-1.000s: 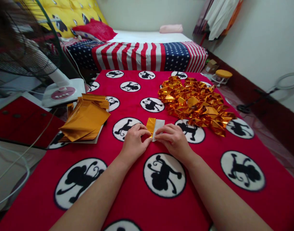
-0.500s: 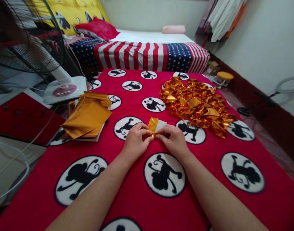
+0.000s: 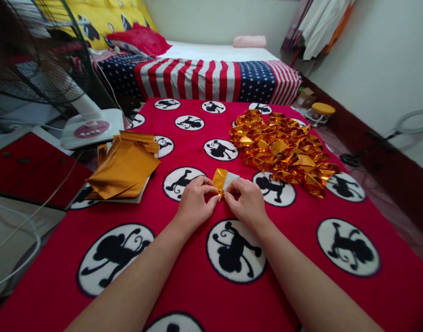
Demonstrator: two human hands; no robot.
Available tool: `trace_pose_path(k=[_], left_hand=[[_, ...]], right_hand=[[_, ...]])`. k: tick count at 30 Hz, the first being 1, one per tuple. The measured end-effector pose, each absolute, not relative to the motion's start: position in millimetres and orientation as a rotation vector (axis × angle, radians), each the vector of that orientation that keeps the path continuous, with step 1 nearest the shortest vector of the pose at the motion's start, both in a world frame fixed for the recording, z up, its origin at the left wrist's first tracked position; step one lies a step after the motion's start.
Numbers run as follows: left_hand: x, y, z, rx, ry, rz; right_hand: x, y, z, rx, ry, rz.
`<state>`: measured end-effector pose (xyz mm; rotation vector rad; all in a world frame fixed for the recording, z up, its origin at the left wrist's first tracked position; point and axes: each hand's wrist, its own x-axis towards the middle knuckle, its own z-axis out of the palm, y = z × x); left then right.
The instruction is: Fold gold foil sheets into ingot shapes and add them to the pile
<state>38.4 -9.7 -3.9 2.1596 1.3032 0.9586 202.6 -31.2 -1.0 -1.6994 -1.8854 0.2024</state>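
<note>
A small piece of gold foil paper [image 3: 219, 177], partly folded and showing a white back on its right side, lies on the red cloth between my hands. My left hand [image 3: 197, 200] pinches its near left edge between thumb and fingers. My right hand [image 3: 246, 198] is closed on the near right side, thumb and index finger at the fold. Fingers hide part of the paper. Left of the hands sits a stack of flat gold foil sheets [image 3: 124, 168]. To the right spreads a pile of folded gold foil pieces [image 3: 280, 147].
A red cloth with monkey prints [image 3: 283, 249] covers the table. At the left stand a fan [image 3: 93, 127] and a red-topped cabinet [image 3: 31, 161] with cables. Behind is a bed [image 3: 204, 80] with a striped, starred cover. A yellow stool [image 3: 322, 109] stands at the right.
My right thumb and fingers have shifted slightly at the paper's near edge. My left hand keeps its pinch, and the foil stays nearly in place.
</note>
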Motion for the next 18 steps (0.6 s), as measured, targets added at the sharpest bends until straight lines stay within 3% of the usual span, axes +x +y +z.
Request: trace_pose_path(k=[18], left_hand=[[43.2,-11.9,-5.1,2.162,1.363,0.983]], right_hand=[[204.9,-29.2,-3.5,-1.676,-1.801,0.277]])
